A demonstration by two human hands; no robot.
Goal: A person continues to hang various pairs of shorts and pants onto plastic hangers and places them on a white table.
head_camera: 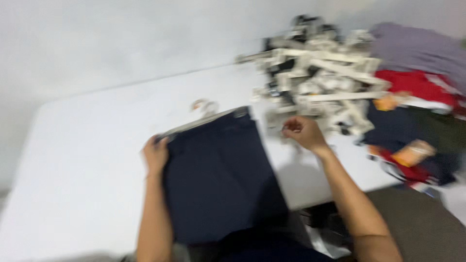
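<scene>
While blurred: details soft.
Left hand (155, 156): clamped on navy garment (218, 179), clip hanger (204, 122) edge.
Right hand (302, 132): fingers together, beside hanger pile (320, 77), on desk (87, 160).

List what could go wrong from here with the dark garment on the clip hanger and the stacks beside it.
1. The dark garment hangs over the table's near edge; only the left hand touches it, by the clip hanger, so it might slide off.
2. The right hand sits close to the tangled pile of hangers; a snag could pull several loose.
3. The folded clothes are stacked near the right edge and could topple if bumped.
</scene>
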